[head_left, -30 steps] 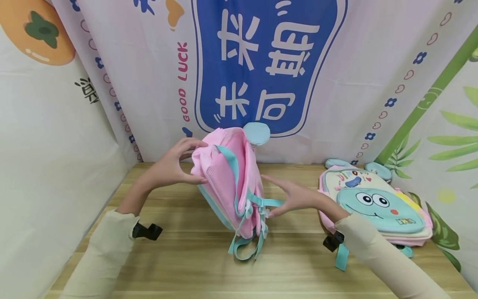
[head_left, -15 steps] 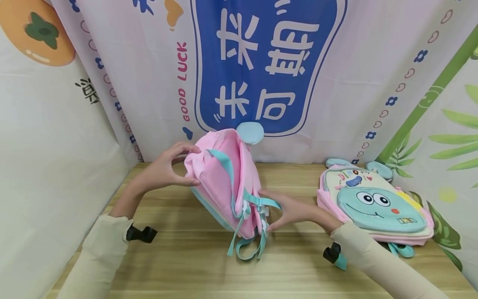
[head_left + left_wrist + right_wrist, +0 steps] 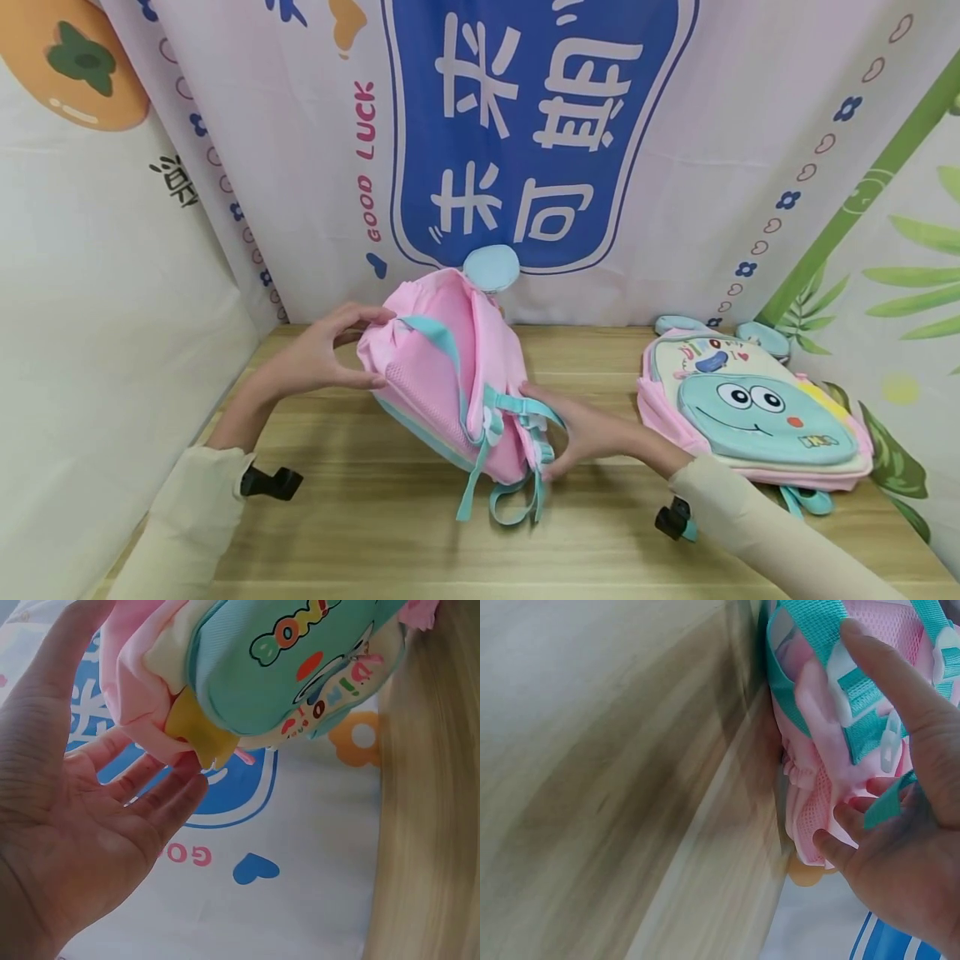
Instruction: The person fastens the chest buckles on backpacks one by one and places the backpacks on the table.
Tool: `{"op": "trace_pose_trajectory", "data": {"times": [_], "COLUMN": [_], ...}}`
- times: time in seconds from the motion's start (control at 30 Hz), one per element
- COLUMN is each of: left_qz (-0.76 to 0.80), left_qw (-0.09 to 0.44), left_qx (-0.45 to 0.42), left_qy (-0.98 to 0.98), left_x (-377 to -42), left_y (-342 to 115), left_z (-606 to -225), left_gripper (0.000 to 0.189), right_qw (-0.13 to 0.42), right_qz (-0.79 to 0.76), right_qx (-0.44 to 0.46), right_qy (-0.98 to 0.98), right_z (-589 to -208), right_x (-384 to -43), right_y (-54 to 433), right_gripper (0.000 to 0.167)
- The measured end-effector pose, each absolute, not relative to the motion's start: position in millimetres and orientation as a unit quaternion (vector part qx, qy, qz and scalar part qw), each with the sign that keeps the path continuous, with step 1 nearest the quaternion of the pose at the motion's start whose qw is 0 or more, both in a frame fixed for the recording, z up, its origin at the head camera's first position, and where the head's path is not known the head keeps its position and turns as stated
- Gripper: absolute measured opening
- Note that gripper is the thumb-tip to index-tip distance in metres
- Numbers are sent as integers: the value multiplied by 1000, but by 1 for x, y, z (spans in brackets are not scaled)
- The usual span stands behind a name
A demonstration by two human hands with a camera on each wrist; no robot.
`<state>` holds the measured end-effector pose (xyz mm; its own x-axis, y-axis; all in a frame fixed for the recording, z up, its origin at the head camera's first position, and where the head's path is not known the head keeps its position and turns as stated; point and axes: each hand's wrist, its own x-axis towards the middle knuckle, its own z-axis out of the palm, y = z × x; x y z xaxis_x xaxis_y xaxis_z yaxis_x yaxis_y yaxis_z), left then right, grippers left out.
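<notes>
Left hand (image 3: 317,354) and right hand (image 3: 588,423) braced the pink backpack (image 3: 431,392) with spread grips, likely steadying its tilt; tabletop (image 3: 360,525) contact was unclear.

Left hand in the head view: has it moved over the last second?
Yes: the left hand has shifted left and slightly down, judged against the GOOD LUCK lettering.

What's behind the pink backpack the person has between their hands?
Behind the pink backpack, the head view shows a pale hanging cloth with a blue panel, and part of the wooden tabletop. Whatever the bag directly covers can't be seen.
</notes>
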<state>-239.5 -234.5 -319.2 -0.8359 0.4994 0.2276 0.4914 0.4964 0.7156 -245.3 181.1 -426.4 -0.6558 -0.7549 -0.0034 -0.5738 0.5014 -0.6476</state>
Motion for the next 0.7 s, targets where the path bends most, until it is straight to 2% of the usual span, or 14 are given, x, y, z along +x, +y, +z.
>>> {"op": "trace_pose_trajectory", "data": {"times": [0.27,0.7], "left_qz": [400,371], "left_qw": [31,76], "left_qx": [282,289], "left_qy": [872,879], "left_x": [-237,-237], "left_y": [-241,-249], "left_z": [-326,-346], "left_gripper": [74,77], "right_qw": [139,125], "right_qz": [-310,-297], "right_qx": [-389,-378], "right_qy": [856,868], "right_z": [-429,-429], "right_x": [-239,-234], "right_y": [184,189], "right_gripper": [130,125]}}
